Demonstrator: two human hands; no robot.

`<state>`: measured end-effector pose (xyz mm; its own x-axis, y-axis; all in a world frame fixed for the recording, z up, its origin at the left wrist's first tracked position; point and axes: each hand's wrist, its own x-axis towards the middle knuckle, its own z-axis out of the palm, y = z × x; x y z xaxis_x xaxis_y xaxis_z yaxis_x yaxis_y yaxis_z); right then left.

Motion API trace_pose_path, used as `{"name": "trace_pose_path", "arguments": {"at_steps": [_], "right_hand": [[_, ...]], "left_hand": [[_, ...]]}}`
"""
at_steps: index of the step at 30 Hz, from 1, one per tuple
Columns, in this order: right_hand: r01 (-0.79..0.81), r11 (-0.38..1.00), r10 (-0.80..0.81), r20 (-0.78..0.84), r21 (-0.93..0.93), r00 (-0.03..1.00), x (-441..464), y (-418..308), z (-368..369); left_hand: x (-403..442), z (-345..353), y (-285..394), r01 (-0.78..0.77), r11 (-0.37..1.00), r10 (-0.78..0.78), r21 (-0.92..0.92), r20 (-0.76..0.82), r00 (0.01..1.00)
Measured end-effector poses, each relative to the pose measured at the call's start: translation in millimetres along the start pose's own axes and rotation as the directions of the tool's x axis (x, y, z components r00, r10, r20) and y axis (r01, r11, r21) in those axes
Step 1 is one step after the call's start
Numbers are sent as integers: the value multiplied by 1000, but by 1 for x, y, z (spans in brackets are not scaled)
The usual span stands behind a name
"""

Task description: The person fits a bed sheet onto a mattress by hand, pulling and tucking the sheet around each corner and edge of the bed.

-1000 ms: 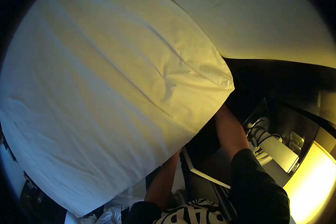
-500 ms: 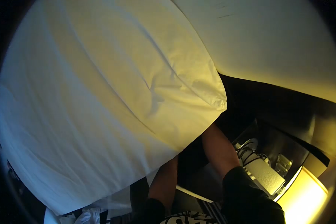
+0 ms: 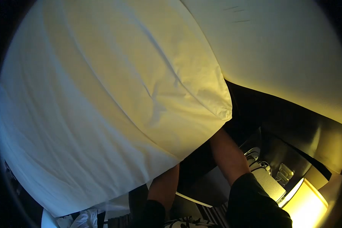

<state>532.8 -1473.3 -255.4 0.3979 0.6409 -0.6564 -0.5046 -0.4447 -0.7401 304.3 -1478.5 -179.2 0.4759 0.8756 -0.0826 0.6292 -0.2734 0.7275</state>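
A white sheet (image 3: 102,98) covers a mattress that fills the left and middle of the head view, with long creases and a folded corner at its right end. Both of my forearms reach in under its near edge. My left hand is hidden beneath it, near the lower middle, and only the forearm and dark sleeve show. Further right, my right forearm goes under close to the folded corner, and that hand is hidden too. What either hand touches cannot be seen.
A lit lamp shade (image 3: 306,207) stands at the lower right beside a pale textured box (image 3: 269,184) with dark cables and a clear object (image 3: 285,173). A pale wall (image 3: 277,49) rises at upper right. Crumpled white material (image 3: 85,219) lies at the bottom left.
The sheet's folded corner and the lamp sit lower in the view than a second ago, as the view has shifted. Both forearms remain under the edge.
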Motion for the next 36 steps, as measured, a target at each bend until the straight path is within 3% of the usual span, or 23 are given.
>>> {"name": "trace_pose_path", "arguments": {"at_steps": [12,21,22,23,24,26,28,30,31,33,34,36], "right_hand": [[62,994,-71,-97,-93,993,-23,16,-23],[128,986,-142,-133,-107,981,-23,18,13],[139,986,-151,-142,-96,978,-23,25,18],[152,985,-164,-151,-86,975,-21,30,24],[169,982,-180,-161,-79,970,-17,32,29],[199,977,-209,-177,-71,962,-16,29,39],[231,970,-240,-184,-70,953,-9,31,42],[263,962,-274,-205,-75,940,0,29,43],[277,958,-287,-221,-75,932,2,33,42],[304,950,-310,-257,-63,915,6,51,42],[320,946,-322,-273,-53,906,10,54,47],[356,934,-349,-308,-33,885,19,65,53]], "left_hand": [[-20,45,-8,-264,950,268,164,-5,963],[-19,69,-56,-465,817,491,341,13,871],[2,33,-26,-483,803,507,348,28,862],[28,-1,11,-200,980,178,9,418,891],[56,-38,54,247,958,-38,-144,792,610],[40,-77,75,231,936,52,-267,751,659],[28,-109,75,59,924,266,-377,748,608],[34,-152,90,221,887,264,-406,837,479],[45,-171,100,204,892,272,-402,841,467],[71,-204,118,113,950,255,-291,932,257],[81,-214,124,89,956,251,-279,937,243],[98,-228,135,4,906,390,-424,838,382]]}}
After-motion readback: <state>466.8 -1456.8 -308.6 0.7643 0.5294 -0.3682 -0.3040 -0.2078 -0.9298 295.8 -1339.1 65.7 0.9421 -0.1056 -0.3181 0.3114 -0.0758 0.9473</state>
